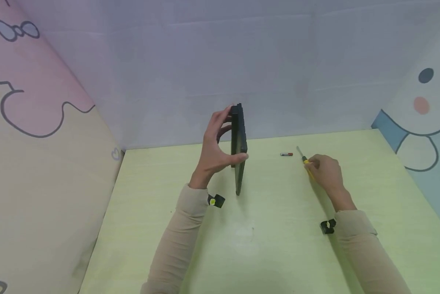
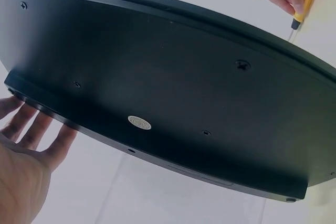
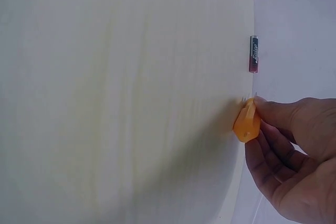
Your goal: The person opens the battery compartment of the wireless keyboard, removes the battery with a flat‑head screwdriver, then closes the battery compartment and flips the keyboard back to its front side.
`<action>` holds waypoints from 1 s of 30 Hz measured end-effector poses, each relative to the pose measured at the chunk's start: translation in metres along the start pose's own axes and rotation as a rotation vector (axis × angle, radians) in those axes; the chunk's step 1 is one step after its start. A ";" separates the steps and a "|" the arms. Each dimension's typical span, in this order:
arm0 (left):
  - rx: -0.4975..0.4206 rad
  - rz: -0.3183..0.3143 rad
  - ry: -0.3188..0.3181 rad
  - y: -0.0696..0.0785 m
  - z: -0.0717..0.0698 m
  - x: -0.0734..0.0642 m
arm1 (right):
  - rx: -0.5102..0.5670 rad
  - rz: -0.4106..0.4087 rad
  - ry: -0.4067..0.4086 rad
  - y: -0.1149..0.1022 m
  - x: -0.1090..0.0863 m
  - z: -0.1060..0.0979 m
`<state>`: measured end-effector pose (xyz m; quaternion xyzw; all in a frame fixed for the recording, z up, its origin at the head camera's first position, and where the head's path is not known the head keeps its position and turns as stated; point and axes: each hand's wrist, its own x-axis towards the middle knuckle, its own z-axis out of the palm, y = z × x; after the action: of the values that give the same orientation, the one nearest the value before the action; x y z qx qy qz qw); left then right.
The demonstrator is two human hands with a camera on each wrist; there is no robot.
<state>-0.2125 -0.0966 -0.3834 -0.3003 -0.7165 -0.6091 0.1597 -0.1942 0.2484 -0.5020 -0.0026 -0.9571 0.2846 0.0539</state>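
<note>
My left hand [image 1: 215, 151] holds a thin black keyboard [image 1: 239, 139] upright, seen nearly edge-on in the head view. The thumb lies across its near edge and the fingers reach to its far end. In the left wrist view the keyboard's underside [image 2: 157, 66] fills the frame, with several screws, a round sticker [image 2: 139, 123] and a thicker bar along one long edge. To the right, my right hand [image 1: 328, 173] pinches the yellow handle of a screwdriver [image 1: 307, 163] between thumb and fingers. The screwdriver's metal shaft points away toward the back wall.
A small battery [image 1: 286, 154] lies on the pale yellow-green table [image 1: 278, 228], left of the screwdriver's tip. A plain whitish wall [image 1: 271, 73] rises behind the table. Cartoon-printed walls [image 1: 40, 175] stand on either side.
</note>
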 end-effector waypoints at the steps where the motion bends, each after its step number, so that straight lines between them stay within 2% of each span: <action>1: -0.011 -0.001 0.006 -0.001 -0.001 0.000 | 0.001 0.000 0.000 -0.001 0.000 0.000; 7: -0.071 -0.004 0.038 -0.002 -0.001 -0.003 | -0.005 -0.006 0.000 -0.001 0.002 -0.002; 22: -0.244 0.014 0.136 -0.007 0.000 -0.013 | -0.072 0.027 -0.083 -0.001 0.002 -0.010; 30: -0.332 0.013 0.169 -0.007 0.004 -0.016 | -0.071 0.012 -0.086 0.002 0.002 -0.017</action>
<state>-0.2044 -0.0971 -0.3991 -0.2748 -0.5882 -0.7410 0.1714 -0.1943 0.2594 -0.4892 0.0020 -0.9681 0.2505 0.0107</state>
